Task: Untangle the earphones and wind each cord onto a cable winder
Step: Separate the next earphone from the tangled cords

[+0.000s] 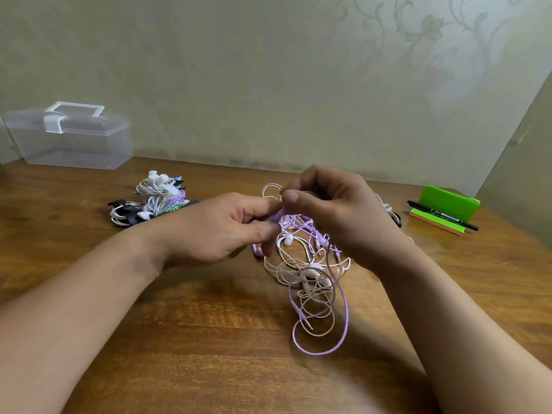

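Because the tangle of thin lilac and pale pink earphone cords [307, 273] is judged to be very light, limp and easily kinked, it is best taken by a single strand close to a knot rather than by the small earbuds or the plug, where the wire joints are likely to be fragile; a hard pull is expected only to tighten the snarl. The smooth cord jacket is judged somewhat slippery, so a fingertip pinch is called for, not a fist. The tangle is seen at the middle of the brown wooden table [194, 339], its upper part lifted between the two hands and its lower loops trailing on the wood toward the person. The left hand [218, 231] is held with thumb and fingers curled in, and a lilac strand appears to be pinched between them at the top of the tangle. The right hand [331, 210] is closed likewise just beside it, thumb pressed against forefinger on the cord; the exact strand gripped is hidden by the fingers. A white earbud [288, 241] hangs just under the left fingertips, and a long lilac loop [343, 318] lies below both hands, untouched. A heap of bundled earphones [152, 201] lies well apart to the left.
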The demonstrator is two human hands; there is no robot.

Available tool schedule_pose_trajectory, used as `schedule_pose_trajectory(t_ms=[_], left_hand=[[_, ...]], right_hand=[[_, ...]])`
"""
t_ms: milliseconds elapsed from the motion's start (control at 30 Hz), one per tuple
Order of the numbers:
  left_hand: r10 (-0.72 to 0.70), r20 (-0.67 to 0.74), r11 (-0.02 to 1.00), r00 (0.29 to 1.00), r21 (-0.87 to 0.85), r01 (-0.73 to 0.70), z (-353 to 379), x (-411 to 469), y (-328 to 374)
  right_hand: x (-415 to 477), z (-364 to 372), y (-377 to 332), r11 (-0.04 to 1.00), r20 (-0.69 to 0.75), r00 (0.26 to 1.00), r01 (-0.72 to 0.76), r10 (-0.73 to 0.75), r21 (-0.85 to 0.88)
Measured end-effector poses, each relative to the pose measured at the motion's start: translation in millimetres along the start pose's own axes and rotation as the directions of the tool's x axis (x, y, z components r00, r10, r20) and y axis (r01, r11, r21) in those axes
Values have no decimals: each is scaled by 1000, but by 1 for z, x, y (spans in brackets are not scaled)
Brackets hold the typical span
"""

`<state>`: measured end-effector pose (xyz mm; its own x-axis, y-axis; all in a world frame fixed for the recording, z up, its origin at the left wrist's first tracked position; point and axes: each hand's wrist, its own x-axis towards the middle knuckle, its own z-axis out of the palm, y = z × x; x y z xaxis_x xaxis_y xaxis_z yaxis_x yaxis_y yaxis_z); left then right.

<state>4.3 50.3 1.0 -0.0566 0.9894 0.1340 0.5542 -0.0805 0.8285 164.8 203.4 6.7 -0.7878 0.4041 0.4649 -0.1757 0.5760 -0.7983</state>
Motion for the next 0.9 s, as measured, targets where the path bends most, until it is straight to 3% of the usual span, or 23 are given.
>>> schedule_pose_trajectory(t_ms=[133,233,333,467,633,733,900], left_hand=[[90,180,979,979,-197,-54,-7,-6,3],[165,48,861,985,-494,-120,-6,-5,4],[112,-168,827,979,-530,-185,-4,2,1],[37,-363,897,931,-399,-191,-1,10,-5],[50,-442,980,896,-152,-130,10,15,-6],[94,-429,994,899,99,-57,10,16,-18],[60,-311,948,948,316,44,4,10,-22]], right_hand=[[2,-1,0,946,57,993,-118,106,302],[3,7,6,904,129,982,-180,140,387],[0,19,10,933,165,973,-206,162,297],[-1,23,8,980,139,972,-196,189,42],[-4,24,4,959,184,960,-164,209,-232],[-6,24,0,937,213,961,-99,178,-336],[-1,9,3,887,33,992,-96,124,-451]])
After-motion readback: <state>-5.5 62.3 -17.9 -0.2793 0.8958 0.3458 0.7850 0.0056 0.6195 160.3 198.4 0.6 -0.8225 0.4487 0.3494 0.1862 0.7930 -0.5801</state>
